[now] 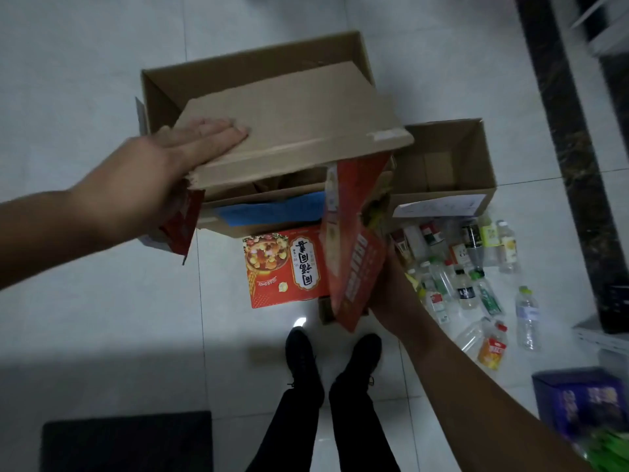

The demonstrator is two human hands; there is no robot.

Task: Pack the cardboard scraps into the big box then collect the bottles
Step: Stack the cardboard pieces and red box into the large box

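Note:
A big open cardboard box (238, 68) stands on the tiled floor ahead of my feet. Over its opening I hold a stack of flattened cardboard scraps. My left hand (160, 172) grips the left edge of the brown cardboard sheet (292, 120), fingers flat on top. My right hand (391, 287) holds the red printed carton piece (354, 253) that hangs from the stack's right side. Another red printed carton (282, 267) lies on the floor against the box front. Several plastic bottles (469, 277) lie scattered on the floor to the right.
A smaller open cardboard box (452, 192) with a white label sits right of the big one. A blue-purple box (585, 400) is at the lower right, a dark mat (129, 441) at the lower left. A dark threshold strip (561, 131) runs along the right.

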